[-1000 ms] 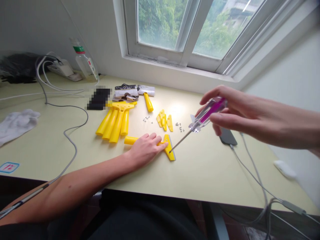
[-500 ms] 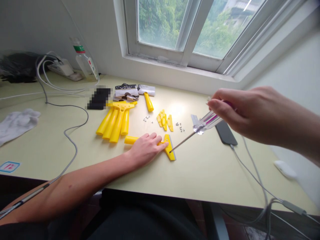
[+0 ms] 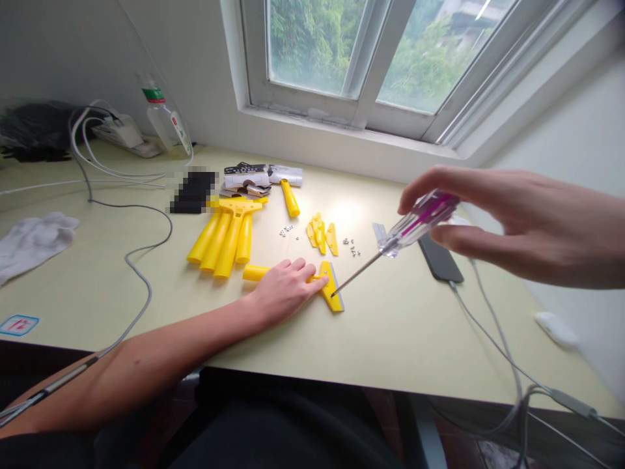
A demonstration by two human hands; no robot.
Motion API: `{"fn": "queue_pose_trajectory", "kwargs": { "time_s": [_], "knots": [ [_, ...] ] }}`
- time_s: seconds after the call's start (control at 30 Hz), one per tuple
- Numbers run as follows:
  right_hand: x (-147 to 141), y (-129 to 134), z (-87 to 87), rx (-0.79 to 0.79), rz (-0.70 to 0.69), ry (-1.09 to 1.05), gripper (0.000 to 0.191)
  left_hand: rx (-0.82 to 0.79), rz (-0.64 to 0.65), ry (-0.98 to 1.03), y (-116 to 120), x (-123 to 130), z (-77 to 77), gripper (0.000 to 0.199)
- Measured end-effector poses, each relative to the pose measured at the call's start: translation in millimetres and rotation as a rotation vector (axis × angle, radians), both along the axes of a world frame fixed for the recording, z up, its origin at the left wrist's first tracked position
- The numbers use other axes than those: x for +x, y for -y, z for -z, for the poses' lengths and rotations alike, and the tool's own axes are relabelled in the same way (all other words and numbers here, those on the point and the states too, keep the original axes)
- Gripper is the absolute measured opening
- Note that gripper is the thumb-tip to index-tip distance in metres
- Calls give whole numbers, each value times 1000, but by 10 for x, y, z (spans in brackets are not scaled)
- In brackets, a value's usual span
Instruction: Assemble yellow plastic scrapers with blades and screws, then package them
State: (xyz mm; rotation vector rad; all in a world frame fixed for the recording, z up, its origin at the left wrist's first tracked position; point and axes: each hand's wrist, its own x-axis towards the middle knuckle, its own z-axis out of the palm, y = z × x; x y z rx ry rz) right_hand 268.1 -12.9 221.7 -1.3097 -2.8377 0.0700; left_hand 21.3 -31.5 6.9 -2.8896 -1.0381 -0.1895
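My left hand (image 3: 288, 290) is closed over a yellow scraper (image 3: 332, 290) lying on the table, its handle sticking out to the left and a thin metal blade along the head's right edge. The tip of a screwdriver (image 3: 364, 268) rests on the scraper head near its lower screw spot. My right hand (image 3: 454, 215) has thumb and forefinger around the clear and purple screwdriver handle. Several small yellow plates (image 3: 319, 233) lie behind the scraper, with tiny nuts (image 3: 286, 230) to their left and screws (image 3: 352, 247) to their right.
Several yellow handles (image 3: 224, 241) lie left, near wrapped blades (image 3: 247, 177) and another scraper (image 3: 290, 198). A phone (image 3: 439, 258) with a cable is under the right hand's side. A bottle (image 3: 168, 130), power strip (image 3: 124, 133) and white glove (image 3: 39, 241) are further left.
My right hand's fingers have spread wider around the screwdriver handle, and the hand has turned. The screwdriver tip and my left hand remain in place.
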Motion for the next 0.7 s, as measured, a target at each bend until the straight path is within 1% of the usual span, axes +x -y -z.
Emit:
{"fn": "queue_pose_trajectory", "kwargs": {
  "time_s": [0.1, 0.13, 0.17, 0.27, 0.33, 0.43, 0.47, 0.53, 0.57, 0.6, 0.63, 0.7],
  "knots": [
    [-19, -10, 35, 100, 80, -3, 27, 1, -4, 5, 0, -3, 4, 38],
    [-17, -13, 42, 112, 87, -22, 25, 1, -4, 5, -1, -5, 4, 38],
    [-10, -15, 44, 94, 71, -53, 24, 0, -3, 5, -2, -6, 4, 38],
    [9, -3, 44, -73, -6, -138, 32, -1, -1, 1, -4, -5, 2, 38],
    [-9, 12, 70, -90, 41, -206, 32, 1, -1, -3, -5, -1, 0, 38],
    [-71, 16, 153, -26, 203, -334, 30, 7, -5, -7, -4, 2, -2, 38],
    [-87, 10, 177, -33, 219, -387, 29, 6, -5, -5, -3, 2, -2, 38],
    [-100, -9, 194, -115, 177, -457, 28, 0, -3, 1, -1, -2, -1, 38],
    [-97, -19, 183, -151, 144, -445, 29, -4, 1, 3, 0, -4, -1, 38],
    [-91, -27, 160, -153, 127, -389, 31, -5, 3, 3, 0, -5, 0, 38],
    [-83, -32, 129, -114, 137, -287, 34, -5, 4, 1, 1, -6, 0, 38],
    [-67, -31, 58, 45, 211, -24, 43, 0, 1, -5, 1, -5, -1, 39]
  ]
}}
